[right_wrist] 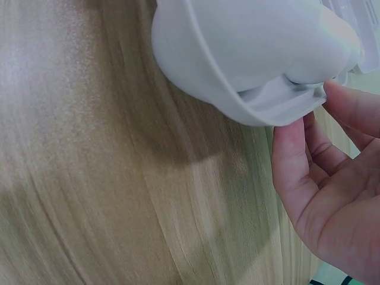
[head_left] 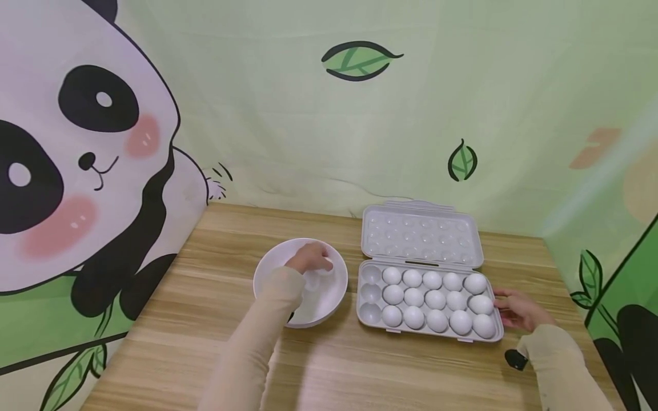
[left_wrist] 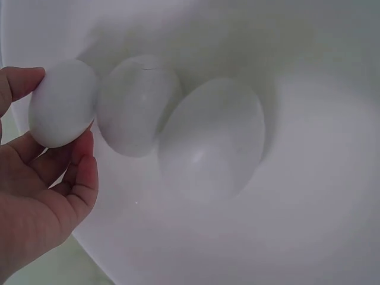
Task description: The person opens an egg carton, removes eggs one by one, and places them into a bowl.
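In the head view my left hand reaches inside a white bowl. The left wrist view shows its thumb and fingers pinching a white egg. Beside that egg lie a second egg, with a thin dark line near its top, and a third egg. To the right of the bowl stands an opened pale plastic egg carton, with several white eggs in rows. My right hand grips the carton's right edge, thumb above and fingers lower.
The carton's dimpled lid is folded back toward the wall. Round hollows show in its leftmost column. Both containers stand on a wooden table. Behind hangs a cloth backdrop printed with a panda and leaves.
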`<state>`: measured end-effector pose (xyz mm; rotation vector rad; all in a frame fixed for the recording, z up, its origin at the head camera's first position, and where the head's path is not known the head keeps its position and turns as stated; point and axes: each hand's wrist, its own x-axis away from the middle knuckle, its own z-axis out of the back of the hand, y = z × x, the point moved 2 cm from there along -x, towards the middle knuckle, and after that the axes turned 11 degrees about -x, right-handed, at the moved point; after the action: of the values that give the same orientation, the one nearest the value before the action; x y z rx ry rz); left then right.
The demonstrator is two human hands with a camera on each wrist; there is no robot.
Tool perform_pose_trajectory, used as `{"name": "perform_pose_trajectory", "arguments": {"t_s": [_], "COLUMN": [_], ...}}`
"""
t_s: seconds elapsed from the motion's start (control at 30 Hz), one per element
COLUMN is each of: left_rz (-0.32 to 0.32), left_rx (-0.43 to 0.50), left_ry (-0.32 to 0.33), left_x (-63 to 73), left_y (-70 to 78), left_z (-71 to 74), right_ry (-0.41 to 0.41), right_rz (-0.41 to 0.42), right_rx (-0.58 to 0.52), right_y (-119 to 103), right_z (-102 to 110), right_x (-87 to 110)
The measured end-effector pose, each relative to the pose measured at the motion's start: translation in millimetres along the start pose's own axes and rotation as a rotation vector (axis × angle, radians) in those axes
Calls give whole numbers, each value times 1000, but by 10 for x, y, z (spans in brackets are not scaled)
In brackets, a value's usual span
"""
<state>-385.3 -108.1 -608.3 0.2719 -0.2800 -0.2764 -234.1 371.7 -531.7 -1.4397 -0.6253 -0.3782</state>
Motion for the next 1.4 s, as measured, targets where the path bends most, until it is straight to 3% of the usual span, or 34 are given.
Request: {"name": "perform_pose_trajectory", "arguments": {"t_s": [0.03, 0.1, 0.2, 0.3, 0.37, 0.43, 0.5, 0.63, 0.7, 0.83, 0.9, 1.0, 1.07, 1.13, 1.17, 1.23, 1.27, 1.3, 1.4], "left_rz": [9, 68, 113, 123, 132, 108, 158, 178, 176, 164, 183, 222, 244, 271, 273, 273, 251, 244, 216], "left_rx": [-4, 11, 90, 119, 120, 101, 100, 107, 111, 77, 78, 99, 106, 112, 112, 112, 105, 103, 85], "left_ry": [4, -47, -86, -73, -75, -30, -69, -53, -52, -13, -26, -63, -89, -114, -105, -99, -77, -70, -51], "left_x": [28, 164, 266, 274, 213, 139, 186, 266, 229, -18, -58, 150, 439, 814, 930, 996, 987, 855, 239], "left_y": [15, 105, 132, 88, 20, -63, -29, -17, -80, -315, -350, -166, 69, 380, 468, 516, 494, 384, -131], "left_z": [18, 151, 269, 244, 167, 80, 136, 196, 144, -112, -147, 80, 352, 697, 786, 841, 822, 706, 162], "right_ry": [1, 7, 14, 19, 23, 22, 26, 23, 28, 26, 25, 24, 23, 14, 11, 8, 8, 9, 12], "right_rz": [0, -2, -6, -9, -9, -5, -5, -5, -9, -8, -4, 3, 9, 16, 18, 19, 18, 17, 11], "right_rx": [1, 2, 9, 11, 11, 13, 13, 19, 18, 20, 20, 23, 21, 18, 16, 14, 15, 16, 23], "right_y": [2, 2, 0, -3, -3, -1, 0, -2, -6, -5, -2, 3, 10, 19, 22, 23, 22, 21, 13], "right_z": [1, 3, 2, 1, -1, -1, -1, 0, -1, 1, 2, 3, 6, 9, 9, 9, 10, 10, 12], "right_x": [-4, -12, -18, -20, -20, -20, -19, -18, -17, -15, -16, -15, -19, -23, -23, -22, -22, -21, -21]}}
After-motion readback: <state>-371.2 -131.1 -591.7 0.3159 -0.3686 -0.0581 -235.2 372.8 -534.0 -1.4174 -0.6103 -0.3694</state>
